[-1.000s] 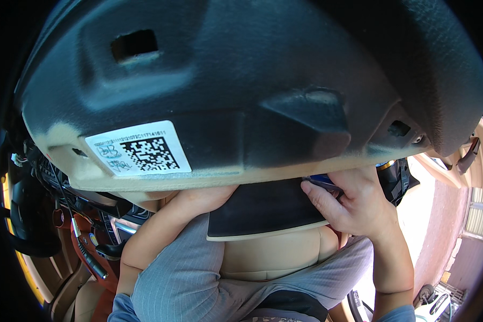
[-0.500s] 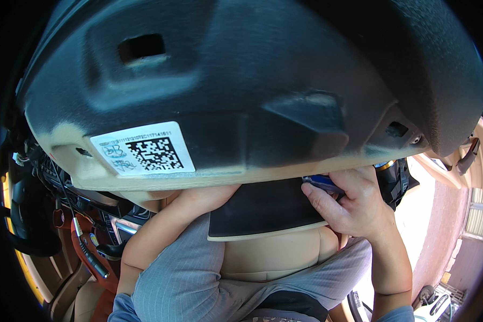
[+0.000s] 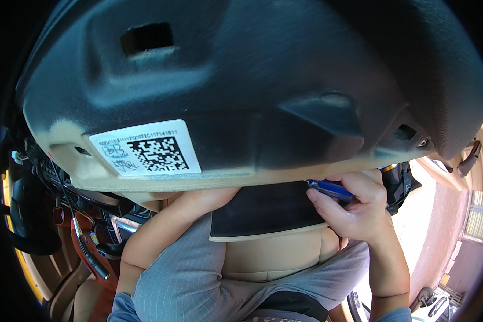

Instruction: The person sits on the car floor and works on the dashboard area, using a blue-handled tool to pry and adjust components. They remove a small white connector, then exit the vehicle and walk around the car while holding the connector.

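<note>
A large dark moulded car trim panel [image 3: 225, 80] with a beige lower edge fills the upper half of the view. It carries a white label [image 3: 147, 150]. Just under that edge, my right hand [image 3: 359, 206] is closed around a slim blue pen-like tool [image 3: 331, 189], whose exact kind I cannot make out. The tool's narrow tip points left, close beneath the panel edge. Below lies a flat black piece [image 3: 268, 212] with a pale rim, over the seat between my legs. My left hand [image 3: 220, 197] reaches behind the panel's lower edge, its fingers hidden.
A beige seat cushion [image 3: 271, 255] shows between my legs. To the left are the car's console [image 3: 124, 228] and a black cable with a thick plug-like end [image 3: 94, 263]. At right stands a beige open door [image 3: 456, 161], with paved ground [image 3: 440, 214] outside.
The panel has shifted slightly to the right. More of the blue tool shows in my right hand, its tip now clearer. My left arm stays in nearly the same place.
</note>
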`<state>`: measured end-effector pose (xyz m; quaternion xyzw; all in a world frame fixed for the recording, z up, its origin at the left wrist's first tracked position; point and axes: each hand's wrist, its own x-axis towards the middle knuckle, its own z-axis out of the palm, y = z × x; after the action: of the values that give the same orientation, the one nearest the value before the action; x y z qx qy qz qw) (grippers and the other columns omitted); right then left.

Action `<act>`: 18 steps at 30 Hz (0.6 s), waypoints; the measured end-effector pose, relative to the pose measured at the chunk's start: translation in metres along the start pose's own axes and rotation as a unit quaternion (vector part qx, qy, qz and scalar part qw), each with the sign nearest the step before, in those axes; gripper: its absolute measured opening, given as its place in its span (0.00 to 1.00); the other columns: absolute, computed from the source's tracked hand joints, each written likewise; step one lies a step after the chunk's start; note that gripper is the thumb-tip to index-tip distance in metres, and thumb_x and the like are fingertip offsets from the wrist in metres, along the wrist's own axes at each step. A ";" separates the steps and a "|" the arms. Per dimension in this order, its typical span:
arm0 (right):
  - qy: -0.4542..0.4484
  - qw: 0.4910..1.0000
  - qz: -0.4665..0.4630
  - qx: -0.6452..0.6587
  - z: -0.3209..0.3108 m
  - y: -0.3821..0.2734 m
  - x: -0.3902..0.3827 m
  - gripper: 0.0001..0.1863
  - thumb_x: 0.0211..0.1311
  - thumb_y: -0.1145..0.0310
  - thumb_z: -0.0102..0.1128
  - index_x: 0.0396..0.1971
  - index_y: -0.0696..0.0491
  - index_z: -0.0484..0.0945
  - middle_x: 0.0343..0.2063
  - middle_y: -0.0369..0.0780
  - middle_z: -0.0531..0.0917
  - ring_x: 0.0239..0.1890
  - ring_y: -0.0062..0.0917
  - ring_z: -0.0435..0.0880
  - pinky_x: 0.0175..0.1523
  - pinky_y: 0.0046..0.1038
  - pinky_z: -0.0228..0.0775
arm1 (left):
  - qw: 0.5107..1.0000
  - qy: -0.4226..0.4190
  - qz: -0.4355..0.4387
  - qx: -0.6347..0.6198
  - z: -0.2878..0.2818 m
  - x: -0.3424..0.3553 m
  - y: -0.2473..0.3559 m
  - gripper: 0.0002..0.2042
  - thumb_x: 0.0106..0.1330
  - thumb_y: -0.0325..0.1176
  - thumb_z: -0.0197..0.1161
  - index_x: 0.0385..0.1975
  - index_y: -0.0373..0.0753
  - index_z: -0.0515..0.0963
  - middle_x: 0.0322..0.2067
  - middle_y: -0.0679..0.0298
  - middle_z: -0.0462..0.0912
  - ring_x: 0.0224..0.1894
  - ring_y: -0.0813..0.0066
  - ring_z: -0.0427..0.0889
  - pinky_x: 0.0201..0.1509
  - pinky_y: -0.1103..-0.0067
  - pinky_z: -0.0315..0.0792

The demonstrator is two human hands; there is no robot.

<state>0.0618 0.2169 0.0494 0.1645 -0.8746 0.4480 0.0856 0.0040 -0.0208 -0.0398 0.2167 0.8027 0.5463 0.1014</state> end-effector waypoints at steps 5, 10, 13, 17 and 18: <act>0.051 0.998 0.045 0.011 0.001 0.004 -0.008 0.11 0.47 0.77 0.70 0.33 0.61 0.82 0.29 0.43 0.84 0.28 0.27 0.84 0.36 0.22 0.75 | 0.999 -0.004 0.012 0.030 0.001 -0.001 -0.002 0.04 0.67 0.28 0.59 0.33 0.35 0.79 0.32 0.59 0.81 0.35 0.73 0.79 0.37 0.77 0.74; 0.076 0.990 0.095 0.075 0.009 0.009 -0.013 0.10 0.50 0.76 0.71 0.33 0.60 0.82 0.28 0.42 0.84 0.27 0.25 0.82 0.35 0.21 0.73 | 0.999 -0.015 0.017 0.040 0.001 -0.003 -0.004 0.04 0.68 0.28 0.58 0.35 0.35 0.79 0.34 0.61 0.80 0.36 0.76 0.78 0.38 0.79 0.75; 0.047 0.991 0.096 0.075 0.009 0.011 -0.013 0.10 0.51 0.75 0.70 0.33 0.60 0.82 0.28 0.42 0.84 0.27 0.26 0.82 0.37 0.22 0.73 | 0.996 -0.020 0.034 0.074 0.000 -0.004 -0.003 0.05 0.70 0.28 0.56 0.36 0.35 0.78 0.35 0.62 0.79 0.36 0.78 0.77 0.39 0.80 0.75; 0.010 0.995 0.089 0.044 0.006 0.010 -0.011 0.06 0.57 0.79 0.66 0.35 0.61 0.82 0.30 0.41 0.86 0.33 0.23 0.86 0.43 0.21 0.78 | 0.998 -0.050 0.010 0.039 -0.002 -0.007 -0.004 0.05 0.71 0.28 0.54 0.38 0.35 0.76 0.36 0.64 0.77 0.37 0.81 0.76 0.41 0.82 0.75; 0.003 0.995 0.091 0.049 0.006 0.010 -0.011 0.06 0.57 0.79 0.66 0.36 0.61 0.82 0.30 0.41 0.86 0.34 0.24 0.86 0.43 0.21 0.78 | 0.999 -0.040 -0.015 0.012 -0.002 -0.008 -0.006 0.06 0.69 0.30 0.58 0.38 0.35 0.78 0.37 0.62 0.79 0.38 0.77 0.78 0.42 0.80 0.75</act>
<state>0.0683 0.2200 0.0354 0.0868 -0.8628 0.4965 0.0390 0.0087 -0.0280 -0.0449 0.2280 0.8078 0.5255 0.1390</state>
